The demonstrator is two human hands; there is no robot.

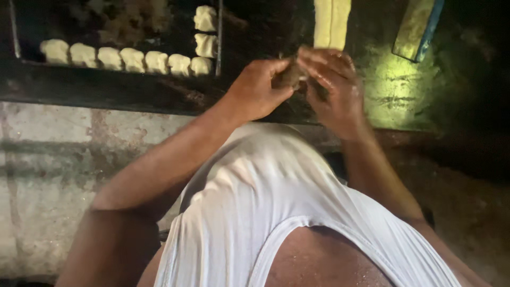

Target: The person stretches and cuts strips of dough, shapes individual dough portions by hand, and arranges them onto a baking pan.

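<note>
Over the dark counter (133, 93) I see my left hand (257, 87) and right hand (332, 87) together, fingers pinching one small brown lump (291, 76) between them. Far left, nine pale dough pieces (133, 59) sit in an L-shaped row. Two dough strips (331, 22) lie just beyond my hands.

The dough pieces (133, 59) in the row are pale cream, the tray (106, 87) under them is black, the long dough strip (331, 22) is light yellow, the undershirt (276, 212) is plain white, and the wall (48, 159) is grey with reddish stains
</note>
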